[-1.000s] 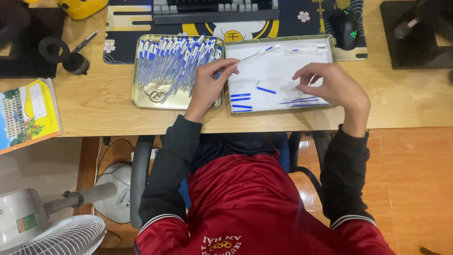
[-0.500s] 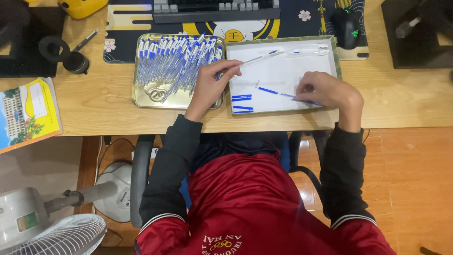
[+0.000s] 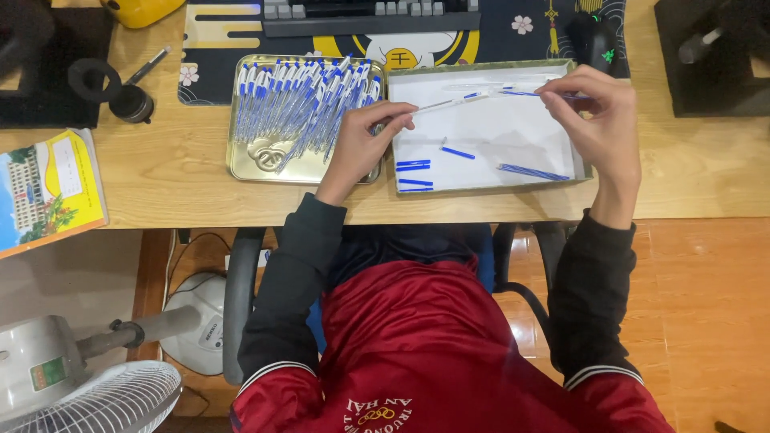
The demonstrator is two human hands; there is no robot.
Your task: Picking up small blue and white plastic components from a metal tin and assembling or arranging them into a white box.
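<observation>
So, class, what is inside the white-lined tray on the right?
Inside the white-lined tray lie loose blue pen parts and thin refills. The right hand covers its upper right corner, so anything there cannot be seen.

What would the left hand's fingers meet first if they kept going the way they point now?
The left hand points right along the clear pen barrel it pinches, toward the right hand. It would probably meet that hand's fingers first, above the white tray; heights are unclear.

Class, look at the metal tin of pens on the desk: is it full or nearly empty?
Full. The metal tin is heaped with blue-capped pens across most of its floor; only its near-left corner shows bare metal.
</observation>
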